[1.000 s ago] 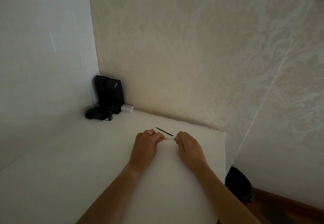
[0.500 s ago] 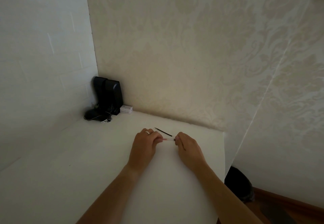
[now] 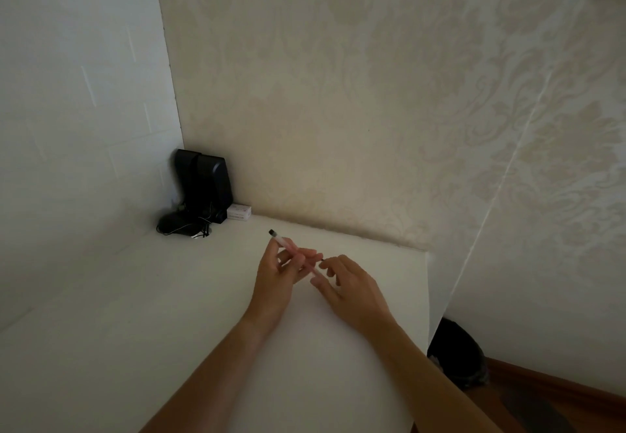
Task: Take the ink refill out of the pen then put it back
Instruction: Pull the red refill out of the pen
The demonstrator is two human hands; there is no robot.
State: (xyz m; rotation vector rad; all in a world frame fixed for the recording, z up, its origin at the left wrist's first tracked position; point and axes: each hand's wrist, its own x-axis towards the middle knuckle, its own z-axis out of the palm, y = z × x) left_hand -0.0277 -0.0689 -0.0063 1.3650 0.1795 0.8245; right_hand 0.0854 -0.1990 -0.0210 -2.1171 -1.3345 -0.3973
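My left hand [image 3: 276,283] holds the clear pen barrel [image 3: 286,246] in its fingertips above the white table [image 3: 169,297]. The barrel slants with its black end [image 3: 271,232] up and to the left. My right hand [image 3: 349,288] is just right of it, fingers curled and their tips close to the barrel's lower end. A short dark bit of the thin black ink refill [image 3: 321,259] shows between the two hands. The hands hide the rest of it, so I cannot tell whether my right hand grips it or it lies on the table.
Black speakers [image 3: 203,188] with tangled cables stand in the far left corner, with a small white box [image 3: 240,213] beside them. The patterned wall runs along the table's back edge. The table's right edge [image 3: 427,297] drops to a dark object [image 3: 457,351] on the floor.
The pen was held level between both hands, with the refill lying in full view behind them. Now my left hand has tilted the barrel up and left, and the refill is mostly hidden.
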